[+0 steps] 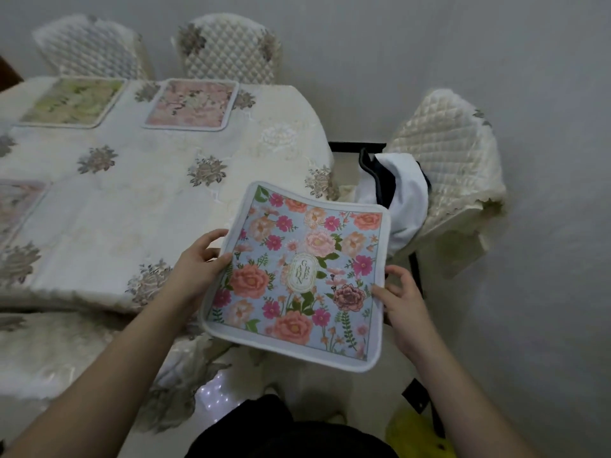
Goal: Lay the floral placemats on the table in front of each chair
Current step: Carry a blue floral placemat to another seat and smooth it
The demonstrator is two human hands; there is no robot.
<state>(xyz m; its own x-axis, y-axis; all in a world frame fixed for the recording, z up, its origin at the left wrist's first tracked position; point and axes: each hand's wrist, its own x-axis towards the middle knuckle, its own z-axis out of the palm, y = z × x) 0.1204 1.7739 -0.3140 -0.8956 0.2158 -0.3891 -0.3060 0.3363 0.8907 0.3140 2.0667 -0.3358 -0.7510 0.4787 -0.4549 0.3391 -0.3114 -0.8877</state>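
Note:
I hold a blue floral placemat (297, 272) in the air past the table's near right corner. My left hand (198, 262) grips its left edge, thumb on top. My right hand (401, 302) pinches its right edge. On the table (132, 200), covered with a cream flowered cloth, lie a green placemat (71, 102) and a pink placemat (193, 105) along the far edge, each before a quilted chair (228, 49). Part of another pink placemat (16, 206) shows at the left edge.
A second far chair (89, 47) stands at the left. A quilted chair (453, 166) at the table's right end carries a white and dark garment (396, 190). A yellow object (416, 434) lies on the floor near my feet. Grey wall behind.

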